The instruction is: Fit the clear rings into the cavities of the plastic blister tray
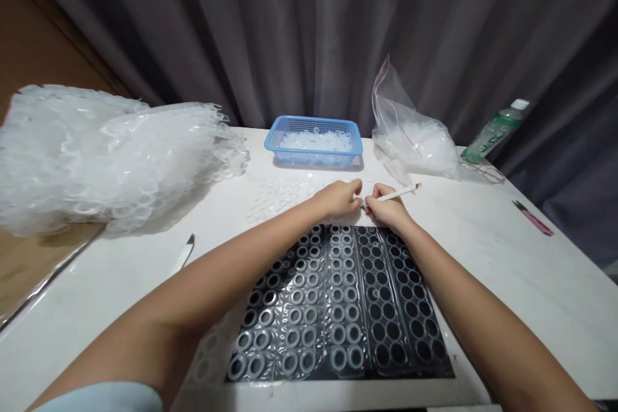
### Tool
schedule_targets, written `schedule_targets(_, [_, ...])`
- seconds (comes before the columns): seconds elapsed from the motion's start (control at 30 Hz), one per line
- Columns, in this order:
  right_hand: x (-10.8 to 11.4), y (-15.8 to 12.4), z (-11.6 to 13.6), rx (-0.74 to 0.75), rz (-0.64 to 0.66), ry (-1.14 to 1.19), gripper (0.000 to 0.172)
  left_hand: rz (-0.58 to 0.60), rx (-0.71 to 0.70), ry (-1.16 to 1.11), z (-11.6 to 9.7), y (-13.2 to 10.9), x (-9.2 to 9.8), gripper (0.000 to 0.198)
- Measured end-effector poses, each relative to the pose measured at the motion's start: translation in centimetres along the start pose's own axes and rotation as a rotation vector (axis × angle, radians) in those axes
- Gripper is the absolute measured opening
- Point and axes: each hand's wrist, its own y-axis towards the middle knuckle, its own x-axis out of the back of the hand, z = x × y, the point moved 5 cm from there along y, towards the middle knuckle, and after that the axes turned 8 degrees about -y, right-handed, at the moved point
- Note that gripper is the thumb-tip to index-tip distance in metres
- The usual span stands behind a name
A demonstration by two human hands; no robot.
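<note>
My right hand (387, 207) is closed around a slim white pen-like tool (400, 192) with a red end. The tool slants up to the right, its tip close to my left fingers. My left hand (340, 199) is curled just beside it, fingertips bent down; anything in them is too small to make out. Both hands are just beyond the far edge of a black board (345, 370). Clear plastic strips (321, 296) lie over that board, with pale rings in many of their round spots on the left and middle. A clear sheet with round outlines (273, 201) lies behind my left wrist.
A blue basket (313, 158) of small clear pieces stands at the back. Left is a big heap of clear plastic sheets (96, 154); right, a plastic bag (425, 148) and green bottle (495, 134). White tweezers (185, 252) and a pink tool (535, 219) lie on the table.
</note>
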Motion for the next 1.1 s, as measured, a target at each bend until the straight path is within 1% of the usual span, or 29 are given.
schedule_targets(0.07, [0.0,0.0,0.0,0.008,-0.005,-0.038,0.014,0.045,-0.021,0.016,-0.4,-0.2,-0.7,0.024])
schedule_targets(0.17, [0.3,0.0,0.1,0.04,-0.024,-0.108,0.016,0.068,-0.022,0.018,-0.6,-0.1,-1.1,0.018])
schedule_targets(0.23, [0.4,0.0,0.1,0.047,-0.03,-0.107,0.017,0.078,-0.028,-0.014,-0.4,0.3,-0.9,0.013])
schedule_targets(0.3, [0.4,-0.1,0.0,0.037,-0.028,-0.07,0.017,0.079,-0.049,-0.078,0.0,0.7,-0.3,0.012])
schedule_targets(0.33, [0.3,-0.1,0.0,0.031,-0.024,-0.044,0.017,0.069,-0.064,-0.11,0.2,1.0,0.2,0.014])
schedule_targets(0.4, [0.2,0.0,-0.1,0.014,-0.013,0.014,0.016,-0.007,-0.065,-0.221,1.0,1.5,1.3,0.02])
schedule_targets(0.47, [0.1,0.3,-0.1,-0.002,-0.014,0.064,0.014,-0.112,-0.008,-0.38,2.0,1.9,2.2,0.027])
schedule_targets(0.5, [0.1,0.5,0.0,-0.009,-0.022,0.083,0.014,-0.146,0.027,-0.448,2.4,2.1,2.4,0.029])
schedule_targets(0.53, [0.1,0.8,0.0,-0.012,-0.035,0.093,0.013,-0.161,0.055,-0.496,2.7,2.2,2.4,0.03])
schedule_targets(0.6, [0.2,1.2,0.2,-0.003,-0.067,0.091,0.013,-0.15,0.074,-0.514,2.7,2.5,2.1,0.032])
schedule_targets(0.67, [0.1,1.5,0.2,0.006,-0.086,0.086,0.014,-0.121,0.053,-0.419,2.3,2.5,1.8,0.036])
schedule_targets(0.73, [0.0,1.6,0.1,0.009,-0.094,0.084,0.014,-0.068,0.021,-0.19,1.6,2.4,1.5,0.037])
schedule_targets(0.8, [-0.1,1.6,-0.1,0.011,-0.096,0.084,0.013,-0.011,-0.01,0.034,1.1,2.3,1.1,0.03])
schedule_targets(0.83, [-0.2,1.7,-0.2,0.012,-0.096,0.081,0.013,0.009,-0.021,0.098,0.8,2.2,0.9,0.026])
schedule_targets(0.97, [0.0,1.7,-0.3,0.028,-0.1,0.048,0.015,0.048,-0.038,0.141,0.4,1.9,0.2,0.019])
schedule_targets(1.1, [0.4,1.7,0.2,0.078,-0.126,-0.09,0.018,0.052,-0.055,0.147,0.3,1.9,-0.6,0.015])
